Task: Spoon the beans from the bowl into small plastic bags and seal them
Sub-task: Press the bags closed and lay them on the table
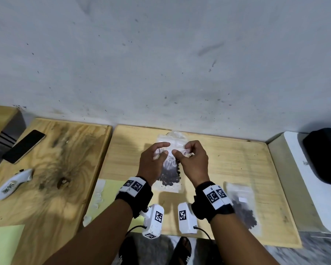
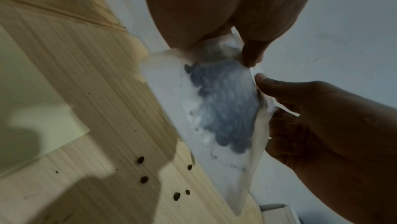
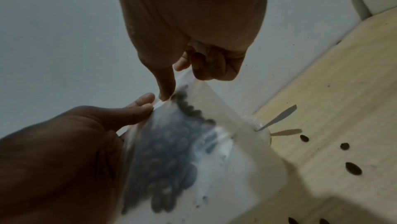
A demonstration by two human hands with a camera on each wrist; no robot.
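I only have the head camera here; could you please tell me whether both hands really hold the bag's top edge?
Observer: The left wrist view shows the left hand pinching the top edge of the bag between thumb and finger.
Operator: Thank you. And the right one?
Observer: The right wrist view shows the right hand on the same edge, its forefinger tip beside the left fingertips.
Operator: Is anything lying under the bag?
Observer: Yes, several loose beans lie on the wooden table below it.

Clear bag (image 1: pixel 168 180) upright, holding dark beans (image 1: pixel 170 174).
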